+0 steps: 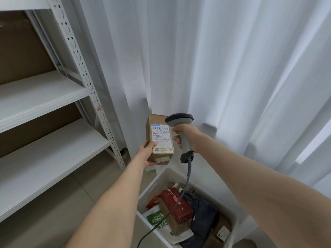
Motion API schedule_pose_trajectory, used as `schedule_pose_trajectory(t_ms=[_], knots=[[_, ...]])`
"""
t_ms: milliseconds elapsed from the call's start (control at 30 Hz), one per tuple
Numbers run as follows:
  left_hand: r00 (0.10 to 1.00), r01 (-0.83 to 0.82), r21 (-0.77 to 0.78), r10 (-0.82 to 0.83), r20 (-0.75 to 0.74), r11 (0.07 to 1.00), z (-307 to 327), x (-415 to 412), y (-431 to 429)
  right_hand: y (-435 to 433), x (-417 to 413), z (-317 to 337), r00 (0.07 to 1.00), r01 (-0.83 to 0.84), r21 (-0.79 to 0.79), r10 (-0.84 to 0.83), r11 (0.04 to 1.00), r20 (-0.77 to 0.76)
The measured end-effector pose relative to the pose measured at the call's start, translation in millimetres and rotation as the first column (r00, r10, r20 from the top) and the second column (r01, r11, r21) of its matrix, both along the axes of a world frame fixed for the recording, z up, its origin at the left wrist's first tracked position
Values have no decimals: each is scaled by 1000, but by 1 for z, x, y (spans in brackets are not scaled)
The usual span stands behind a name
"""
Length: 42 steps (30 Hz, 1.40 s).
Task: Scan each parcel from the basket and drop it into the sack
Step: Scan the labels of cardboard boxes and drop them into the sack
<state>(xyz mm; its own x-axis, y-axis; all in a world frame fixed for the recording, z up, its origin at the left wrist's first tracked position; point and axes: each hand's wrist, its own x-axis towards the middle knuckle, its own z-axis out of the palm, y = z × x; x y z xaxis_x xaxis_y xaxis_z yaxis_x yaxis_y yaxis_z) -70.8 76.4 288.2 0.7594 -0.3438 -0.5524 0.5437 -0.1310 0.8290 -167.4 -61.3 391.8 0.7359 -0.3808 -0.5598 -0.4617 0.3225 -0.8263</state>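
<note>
A brown cardboard parcel (pixel 160 138) with a white shipping label facing me is held upright in front of the curtain. My left hand (pixel 146 153) grips its lower left edge. My right hand (pixel 188 137) grips the handle of a grey barcode scanner (pixel 180 122), whose head sits right beside the parcel's upper right corner. The scanner's cable (pixel 186 185) hangs down over the white plastic basket (pixel 157 181). The basket holds several parcels, among them a red box (pixel 176 204), a dark blue bag (pixel 204 215) and a white-and-green mailer (pixel 157 219). No sack is in view.
White metal shelving (pixel 53 97) with bare boards fills the left side. A white curtain (pixel 223 68) hangs behind everything. Beige tiled floor (pixel 62 212) lies between the shelving and the basket.
</note>
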Motion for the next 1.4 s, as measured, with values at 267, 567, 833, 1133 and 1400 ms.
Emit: schedule_pose_trajectory(t_ms=[267, 567, 833, 1133, 1400], knots=[[1000, 9, 59, -8, -13, 998, 9, 9, 18, 15, 8, -19, 986, 154, 5, -154, 988, 65], [998, -56, 52, 56, -9, 997, 26, -20, 66, 49, 12, -46, 989, 149, -4, -149, 989, -11], [973, -229, 168, 223, 56, 959, 40, -95, 148, 126, -24, -62, 999, -50, 32, 49, 998, 17], [939, -343, 232, 338, 64, 910, 46, -165, 244, 221, -61, -70, 970, -238, -56, 240, 970, 29], [912, -407, 234, 407, 49, 883, 35, -191, 364, 343, -68, -85, 931, -357, -166, 365, 919, 18]])
